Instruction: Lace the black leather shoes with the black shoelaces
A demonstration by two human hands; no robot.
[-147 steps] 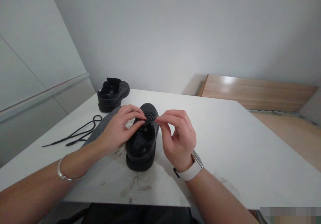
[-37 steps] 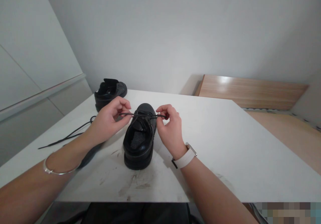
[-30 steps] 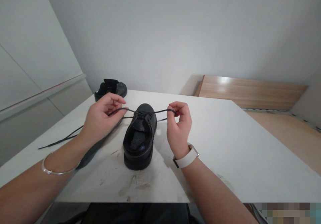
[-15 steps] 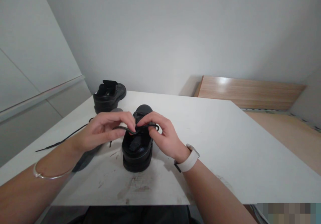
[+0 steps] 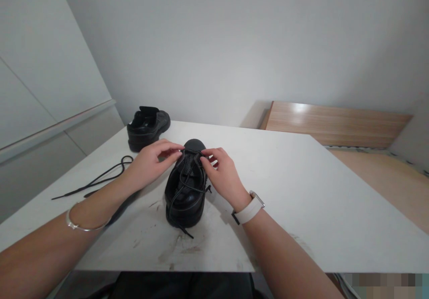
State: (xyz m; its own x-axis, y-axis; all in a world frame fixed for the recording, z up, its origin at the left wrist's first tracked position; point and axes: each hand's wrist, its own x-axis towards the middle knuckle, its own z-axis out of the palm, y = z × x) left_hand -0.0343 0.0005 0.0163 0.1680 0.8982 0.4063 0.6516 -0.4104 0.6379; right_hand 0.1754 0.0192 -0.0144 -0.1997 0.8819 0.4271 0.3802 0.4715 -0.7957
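Note:
A black shoe (image 5: 185, 209) stands on the white table with its heel toward me. A black shoelace (image 5: 184, 183) is threaded near its toe and trails loose over the tongue and opening. One lace end hangs past the heel onto the table, another sticks out at the right side. The fingertips of my left hand (image 5: 150, 161) grip the left edge of the lacing near the toe. My right hand (image 5: 223, 176) pinches the right edge opposite. Whether the fingertips hold lace or shoe leather is hard to see.
A second black shoe (image 5: 147, 131) sits at the table's back left. Another black lace (image 5: 103, 176) lies on the left side, and a dark insole-like piece (image 5: 122, 208) is partly under my left forearm. A wooden board (image 5: 335, 122) stands beyond the white table (image 5: 284, 191).
Both hands have let go of the lace stretched between them and moved forward to the shoe's lacing. The lace now drapes over the shoe, one end on the table.

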